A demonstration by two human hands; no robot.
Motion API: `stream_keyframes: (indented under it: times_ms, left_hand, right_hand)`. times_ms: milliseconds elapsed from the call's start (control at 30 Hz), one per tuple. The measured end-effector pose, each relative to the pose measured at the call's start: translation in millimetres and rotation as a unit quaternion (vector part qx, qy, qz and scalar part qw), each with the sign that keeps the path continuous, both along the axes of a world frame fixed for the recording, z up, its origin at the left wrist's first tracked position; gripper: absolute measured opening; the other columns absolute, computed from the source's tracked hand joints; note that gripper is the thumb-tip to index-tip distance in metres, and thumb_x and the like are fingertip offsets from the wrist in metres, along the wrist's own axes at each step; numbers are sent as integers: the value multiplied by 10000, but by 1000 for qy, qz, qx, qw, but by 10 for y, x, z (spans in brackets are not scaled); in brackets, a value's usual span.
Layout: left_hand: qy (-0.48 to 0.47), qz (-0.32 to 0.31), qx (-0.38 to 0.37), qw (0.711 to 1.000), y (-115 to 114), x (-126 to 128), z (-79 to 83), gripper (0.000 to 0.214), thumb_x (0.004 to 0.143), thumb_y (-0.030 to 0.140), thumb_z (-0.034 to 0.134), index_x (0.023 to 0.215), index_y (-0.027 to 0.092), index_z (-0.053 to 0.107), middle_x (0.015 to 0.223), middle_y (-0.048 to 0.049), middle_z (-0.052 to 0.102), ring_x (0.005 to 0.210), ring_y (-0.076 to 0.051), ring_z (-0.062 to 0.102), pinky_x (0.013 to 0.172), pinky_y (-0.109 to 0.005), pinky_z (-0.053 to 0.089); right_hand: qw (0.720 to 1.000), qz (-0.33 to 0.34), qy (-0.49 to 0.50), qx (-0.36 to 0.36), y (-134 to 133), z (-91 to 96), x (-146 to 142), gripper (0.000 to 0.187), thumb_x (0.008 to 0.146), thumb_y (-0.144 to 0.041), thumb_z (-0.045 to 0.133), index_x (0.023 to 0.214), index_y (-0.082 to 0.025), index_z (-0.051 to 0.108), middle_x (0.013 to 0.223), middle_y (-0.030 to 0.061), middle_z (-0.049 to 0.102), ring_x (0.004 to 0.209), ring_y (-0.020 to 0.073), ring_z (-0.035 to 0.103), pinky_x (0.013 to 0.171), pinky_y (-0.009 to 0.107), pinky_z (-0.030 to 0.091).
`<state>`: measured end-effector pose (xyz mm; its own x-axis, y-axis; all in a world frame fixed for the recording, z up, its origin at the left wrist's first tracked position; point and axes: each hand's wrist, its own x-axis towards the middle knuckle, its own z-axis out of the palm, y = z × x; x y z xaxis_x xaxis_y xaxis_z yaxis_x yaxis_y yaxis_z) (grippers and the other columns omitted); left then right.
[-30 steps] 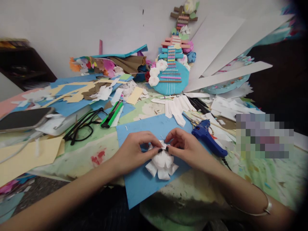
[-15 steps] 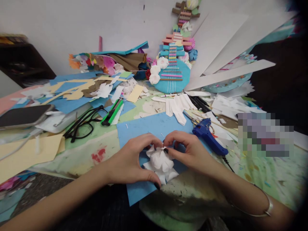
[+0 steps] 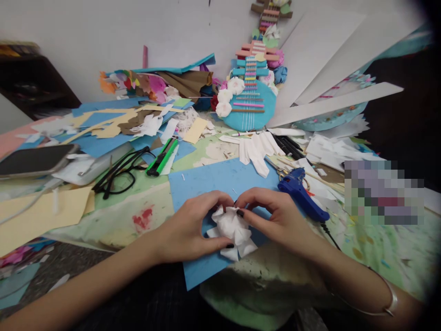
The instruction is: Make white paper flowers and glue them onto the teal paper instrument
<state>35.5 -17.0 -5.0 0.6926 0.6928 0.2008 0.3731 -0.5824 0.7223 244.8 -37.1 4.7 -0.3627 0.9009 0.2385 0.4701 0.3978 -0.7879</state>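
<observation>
A white paper flower (image 3: pixel 233 230) lies on a blue sheet (image 3: pixel 220 181) near the table's front edge. My left hand (image 3: pixel 188 227) curls round the flower's left side, thumb under its lower petals and fingers pressed on its top. My right hand (image 3: pixel 275 216) grips the flower's upper right, fingers bent and fingertips meeting those of the left hand over the flower's centre. Both hands are closed on the flower.
A blue glue gun (image 3: pixel 299 193) lies just right of my right hand. Black glasses (image 3: pixel 119 172), a green cutter (image 3: pixel 161 158) and a phone (image 3: pixel 32 161) lie to the left. White petal cut-outs (image 3: pixel 257 149), a blue paper guitar (image 3: pixel 250 99) and paper scraps fill the back.
My left thumb has slid from the flower's top to under its lower edge, so the hand now wraps it. The flower has turned slightly. The view has tilted a little.
</observation>
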Motion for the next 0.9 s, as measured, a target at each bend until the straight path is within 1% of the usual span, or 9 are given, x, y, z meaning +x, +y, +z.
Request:
stream_keyframes:
  times_ms: [133, 267, 533, 667, 700, 767, 833, 900]
  left_hand:
    - [-3, 14, 16, 1000, -4, 14, -5, 399, 729, 226, 701, 1085, 171, 532, 996, -29, 641, 879, -162, 594, 769, -277, 465]
    - [-1, 11, 19, 1000, 3, 5, -17, 380, 737, 238, 701, 1079, 174, 547, 993, -28, 651, 871, -159, 598, 766, -271, 463]
    - [2, 11, 13, 1000, 16, 5, -20, 367, 747, 256, 696, 1081, 190, 559, 982, -35, 656, 844, -169, 588, 742, -289, 465]
    - [-4, 5, 19, 1000, 11, 0, -35, 373, 747, 239, 695, 1091, 194, 560, 1012, -41, 655, 872, -174, 590, 761, -293, 464]
    - [-6, 3, 23, 1000, 13, -3, -39, 372, 750, 242, 694, 1093, 195, 560, 1025, -44, 655, 886, -178, 592, 772, -297, 464]
    - [-6, -3, 29, 1000, 20, -9, -43, 375, 758, 257, 693, 1104, 196, 561, 1053, -52, 654, 912, -184, 596, 791, -303, 462]
    - [-5, -8, 34, 999, 27, -11, -43, 406, 764, 267, 696, 1139, 197, 556, 1082, -59, 652, 939, -188, 599, 810, -306, 460]
    - [-3, -13, 40, 999, 31, -9, -44, 452, 766, 267, 698, 1187, 203, 546, 1105, -64, 645, 980, -195, 596, 837, -312, 457]
  right_hand:
    - [999, 26, 10, 24, -26, 25, 1, 117, 821, -98, 558, 832, -177, 643, 846, 37, 682, 787, 134, 619, 704, 260, 510]
    - [999, 41, 3, 24, -29, 21, 3, 112, 802, -89, 577, 816, -188, 629, 867, 37, 679, 806, 143, 620, 718, 277, 518]
    - [999, 31, -28, 19, -22, 10, 18, 142, 775, -91, 600, 860, -197, 640, 849, 25, 689, 788, 149, 627, 726, 294, 515]
    - [999, 22, -28, 37, -35, 75, 35, 121, 809, -139, 588, 891, -208, 645, 890, 32, 704, 833, 167, 641, 776, 321, 518]
    - [999, 11, -25, 46, -44, 115, 53, 114, 819, -156, 587, 895, -214, 647, 896, 33, 704, 839, 171, 642, 775, 322, 520]
    - [996, -40, -34, 75, -75, 231, 122, 88, 835, -197, 591, 885, -229, 656, 882, 34, 705, 820, 180, 644, 743, 323, 521]
    - [986, -116, -60, 108, -118, 381, 253, 68, 843, -256, 605, 867, -247, 668, 854, 34, 704, 782, 188, 645, 687, 321, 514]
    - [969, -187, -87, 134, -162, 526, 449, 97, 836, -326, 625, 888, -263, 677, 859, 34, 703, 754, 189, 644, 637, 312, 501]
